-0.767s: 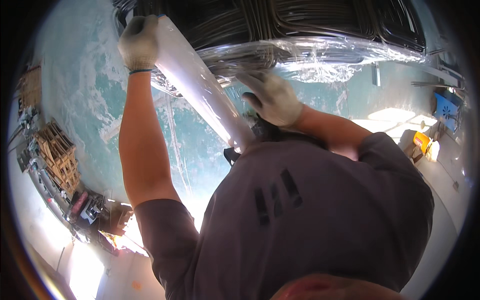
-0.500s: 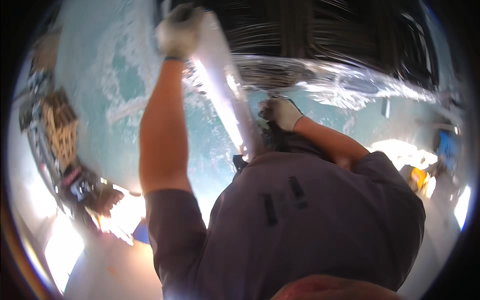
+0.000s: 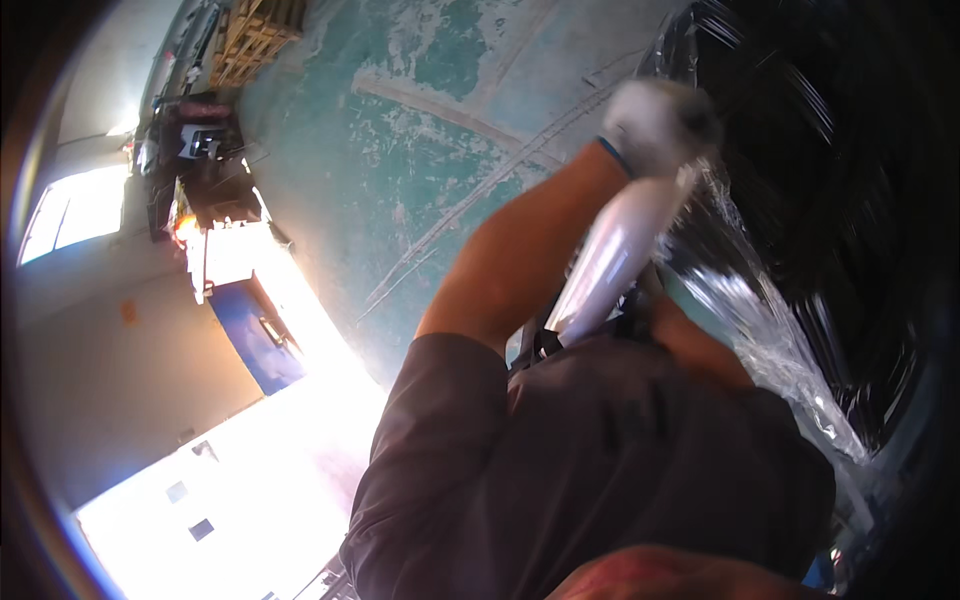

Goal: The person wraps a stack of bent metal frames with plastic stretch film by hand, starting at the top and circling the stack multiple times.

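Note:
A roll of clear stretch film (image 3: 615, 255) slants up from my waist. At its upper end is my left hand (image 3: 655, 125) in a white and grey work glove, blurred but closed around that end. My right hand (image 3: 648, 284) is mostly hidden behind the roll, close to its lower part, so its fingers do not show. To the right stands a large load wrapped in black film (image 3: 800, 180). Loose, crinkled clear film (image 3: 745, 310) runs along the load's lower edge, beside the roll.
The worn green floor (image 3: 440, 150) spreads to the left. Wooden pallets (image 3: 255, 40) are stacked at the far upper left. Dark equipment (image 3: 205, 145) stands along that side, near a bright opening (image 3: 230, 500) and a blue panel (image 3: 255, 335).
My body has turned, and the wrapped load now lies to my right instead of ahead. My left hand and the film roll have swung rightward in view. My right hand has become mostly hidden.

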A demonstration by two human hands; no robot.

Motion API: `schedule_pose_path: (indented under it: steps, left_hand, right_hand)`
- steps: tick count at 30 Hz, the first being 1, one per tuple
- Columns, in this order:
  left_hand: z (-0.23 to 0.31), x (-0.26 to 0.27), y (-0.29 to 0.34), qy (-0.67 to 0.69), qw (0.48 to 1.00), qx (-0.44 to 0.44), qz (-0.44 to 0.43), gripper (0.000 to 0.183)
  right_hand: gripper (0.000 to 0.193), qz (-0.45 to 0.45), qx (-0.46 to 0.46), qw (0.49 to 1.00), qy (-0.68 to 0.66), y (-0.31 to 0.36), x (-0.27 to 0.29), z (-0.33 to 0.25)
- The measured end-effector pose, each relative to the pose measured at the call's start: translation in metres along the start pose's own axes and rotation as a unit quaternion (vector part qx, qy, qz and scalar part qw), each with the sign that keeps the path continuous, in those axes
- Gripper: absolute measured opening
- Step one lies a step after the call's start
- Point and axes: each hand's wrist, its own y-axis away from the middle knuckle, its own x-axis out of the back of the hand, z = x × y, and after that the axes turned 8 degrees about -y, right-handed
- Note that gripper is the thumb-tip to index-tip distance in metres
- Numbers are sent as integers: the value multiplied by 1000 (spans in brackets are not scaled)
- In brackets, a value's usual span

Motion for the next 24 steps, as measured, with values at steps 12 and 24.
schedule_pose_path:
  steps: [12, 24]
  left_hand:
    - [-208, 421, 146, -185, 961, 139, 152, 21]
    - [-464, 678, 325, -430, 868, 248, 17, 21]
  right_hand:
    - [51, -126, -59, 986, -92, -187, -342, -12]
    - [46, -386, -191, 902, -28, -457, -630, 67]
